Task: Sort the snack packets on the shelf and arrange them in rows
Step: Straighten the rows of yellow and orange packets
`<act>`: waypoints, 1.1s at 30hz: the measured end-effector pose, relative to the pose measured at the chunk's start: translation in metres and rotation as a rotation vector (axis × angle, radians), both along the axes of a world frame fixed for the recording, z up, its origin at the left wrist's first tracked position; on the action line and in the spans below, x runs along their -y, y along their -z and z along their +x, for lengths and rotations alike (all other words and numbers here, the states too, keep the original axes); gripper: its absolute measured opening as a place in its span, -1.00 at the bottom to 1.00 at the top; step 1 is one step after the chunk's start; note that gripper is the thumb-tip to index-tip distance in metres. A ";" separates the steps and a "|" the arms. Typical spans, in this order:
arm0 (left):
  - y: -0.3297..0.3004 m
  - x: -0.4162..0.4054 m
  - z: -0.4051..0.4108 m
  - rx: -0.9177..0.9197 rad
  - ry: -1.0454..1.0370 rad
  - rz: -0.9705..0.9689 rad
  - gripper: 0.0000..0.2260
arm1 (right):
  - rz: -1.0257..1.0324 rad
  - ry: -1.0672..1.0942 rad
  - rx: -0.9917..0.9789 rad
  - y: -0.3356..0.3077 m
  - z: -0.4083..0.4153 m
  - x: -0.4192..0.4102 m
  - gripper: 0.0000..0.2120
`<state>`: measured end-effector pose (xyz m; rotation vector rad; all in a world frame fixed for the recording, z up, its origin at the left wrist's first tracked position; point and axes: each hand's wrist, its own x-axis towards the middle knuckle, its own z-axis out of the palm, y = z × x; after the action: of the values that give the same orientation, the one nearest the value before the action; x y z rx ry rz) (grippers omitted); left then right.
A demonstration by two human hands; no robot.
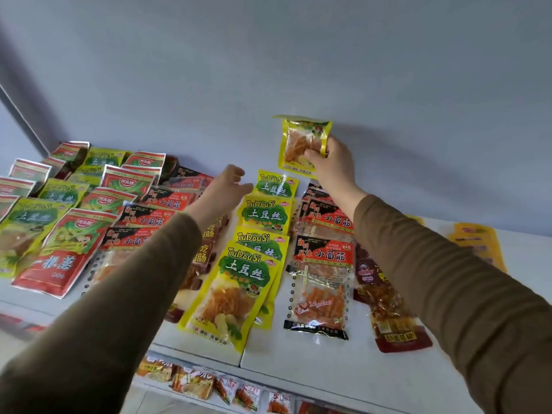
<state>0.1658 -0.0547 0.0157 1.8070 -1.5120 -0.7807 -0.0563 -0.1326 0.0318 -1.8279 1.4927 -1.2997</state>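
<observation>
My right hand (331, 162) grips a yellow TuDouSi packet (301, 141), lifted above the back of the white shelf (343, 366) near the wall. Below it a row of yellow TuDouSi packets (257, 258) runs from front to back. My left hand (230, 186) reaches out beside that row with fingers relaxed, holding nothing. To the right lies a row of red-and-black packets with clear windows (324, 264). Another such row (146, 222) lies under my left forearm.
Red-and-green packets (65, 249) and more yellow ones (27, 231) fill the shelf's left side. Dark red packets (385, 303) lie at the right, with a yellow packet (478, 243) farther right. A lower shelf (209, 386) holds small orange packets. The blue-grey wall stands right behind.
</observation>
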 end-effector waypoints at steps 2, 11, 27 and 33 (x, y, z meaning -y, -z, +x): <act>0.000 0.036 -0.009 0.018 -0.024 0.147 -0.55 | 0.013 0.025 -0.032 0.003 -0.001 -0.003 -0.80; -0.003 0.074 -0.031 0.385 0.181 0.407 -0.66 | 0.020 0.078 -0.036 0.008 -0.015 -0.006 -0.77; 0.015 0.083 -0.014 -0.295 0.224 0.677 -0.82 | -0.055 0.197 -0.129 0.002 -0.018 -0.003 -0.75; 0.023 0.071 -0.001 -0.380 0.231 0.576 -0.80 | -0.166 0.224 -0.308 0.000 -0.012 0.003 -0.85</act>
<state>0.1647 -0.1256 -0.0072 1.7345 -1.3342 -1.7073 -0.0685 -0.1359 0.0318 -2.0912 1.8446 -1.3225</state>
